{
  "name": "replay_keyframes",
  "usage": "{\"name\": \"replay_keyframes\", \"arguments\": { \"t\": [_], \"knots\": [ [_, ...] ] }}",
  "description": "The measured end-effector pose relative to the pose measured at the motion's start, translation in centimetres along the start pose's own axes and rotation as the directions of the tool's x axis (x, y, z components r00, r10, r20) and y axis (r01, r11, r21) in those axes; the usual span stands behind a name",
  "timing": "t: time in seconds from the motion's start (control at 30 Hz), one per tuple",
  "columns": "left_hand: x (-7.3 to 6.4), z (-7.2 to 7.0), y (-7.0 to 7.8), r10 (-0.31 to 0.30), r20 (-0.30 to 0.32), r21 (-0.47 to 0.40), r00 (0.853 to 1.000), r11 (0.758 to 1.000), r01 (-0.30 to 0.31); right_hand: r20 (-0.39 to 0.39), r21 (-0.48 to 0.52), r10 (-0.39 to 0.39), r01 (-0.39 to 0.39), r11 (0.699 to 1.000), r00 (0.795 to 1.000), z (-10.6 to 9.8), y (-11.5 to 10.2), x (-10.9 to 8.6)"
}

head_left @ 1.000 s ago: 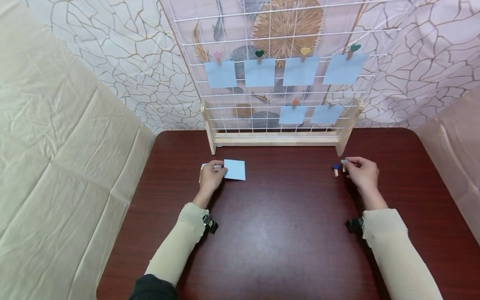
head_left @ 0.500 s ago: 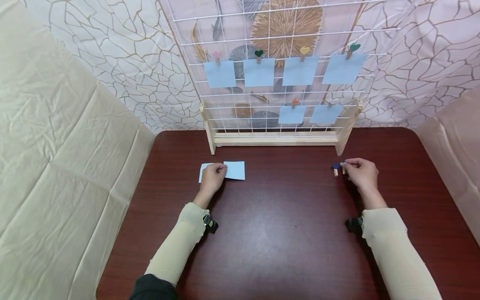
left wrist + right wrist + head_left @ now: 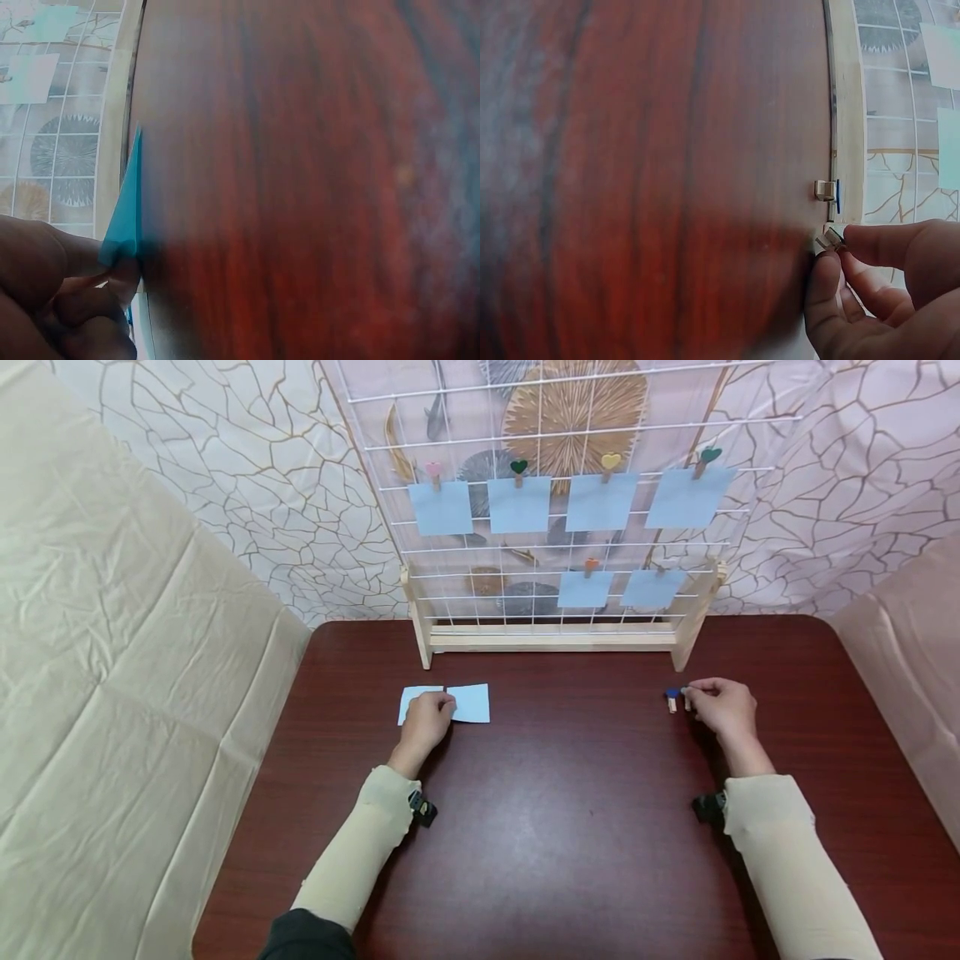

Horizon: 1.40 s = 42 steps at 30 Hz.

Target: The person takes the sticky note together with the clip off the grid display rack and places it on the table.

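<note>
The left hand (image 3: 426, 720) pinches a blue paper sheet (image 3: 472, 703) edgewise, likely keeping its face uncovered; the right hand (image 3: 726, 708) pinches a small clothespin (image 3: 834, 238), seemingly for fine control.

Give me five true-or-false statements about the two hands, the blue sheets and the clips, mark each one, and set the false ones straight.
1. The left hand pinches a blue sheet at the table. True.
2. The right hand pinches a blue sheet too. False: it pinches a small clip.
3. Four hanging sheets make up the upper row on the wire grid. True.
4. The lower row also has four sheets. False: it has two lower sheets.
5. The blue-topped clip is on the table, with neither hand holding it. True.
</note>
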State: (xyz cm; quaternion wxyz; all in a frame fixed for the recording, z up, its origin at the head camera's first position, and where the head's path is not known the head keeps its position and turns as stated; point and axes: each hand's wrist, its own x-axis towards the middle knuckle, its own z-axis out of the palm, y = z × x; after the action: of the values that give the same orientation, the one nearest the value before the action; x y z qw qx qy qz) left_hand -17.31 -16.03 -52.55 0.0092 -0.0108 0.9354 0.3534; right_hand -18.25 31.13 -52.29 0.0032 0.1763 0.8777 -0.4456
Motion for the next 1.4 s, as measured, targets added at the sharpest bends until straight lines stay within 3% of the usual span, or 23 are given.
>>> {"name": "replay_keyframes", "arguments": {
  "t": [0.23, 0.43, 0.9, 1.03, 1.17, 1.4],
  "knots": [
    [-0.2, 0.0, 0.2, -0.032, 0.037, 0.039, 0.999, 0.999, 0.031, 0.009, -0.032, -0.001, 0.002, 0.999, 1.000, -0.1, 0.3, 0.1],
    [-0.2, 0.0, 0.3, -0.036, 0.035, 0.047, 0.999, 0.998, 0.034, -0.005, 0.006, -0.024, 0.024, 1.000, 1.000, -0.1, 0.6, 0.2],
    [0.0, 0.1, 0.3, 0.000, -0.013, -0.028, 1.000, 1.000, 0.000, -0.017, 0.104, 0.018, -0.017, 0.994, 1.000, 0.1, 0.3, -0.1],
    [0.1, 0.0, 0.5, -0.013, -0.020, -0.057, 1.000, 0.998, 0.012, -0.050, 0.085, 0.024, -0.020, 0.996, 0.998, 0.2, 0.1, -0.2],
    [0.1, 0.1, 0.8, -0.023, -0.021, -0.070, 1.000, 0.997, 0.021, -0.084, 0.078, -0.009, 0.015, 0.997, 0.996, 0.3, -0.4, -0.4],
    [0.0, 0.3, 1.3, -0.023, -0.035, -0.172, 0.999, 0.985, 0.017, -0.089, 0.252, -0.125, 0.144, 0.957, 0.988, 1.0, -1.7, -0.6]
  ]
}}
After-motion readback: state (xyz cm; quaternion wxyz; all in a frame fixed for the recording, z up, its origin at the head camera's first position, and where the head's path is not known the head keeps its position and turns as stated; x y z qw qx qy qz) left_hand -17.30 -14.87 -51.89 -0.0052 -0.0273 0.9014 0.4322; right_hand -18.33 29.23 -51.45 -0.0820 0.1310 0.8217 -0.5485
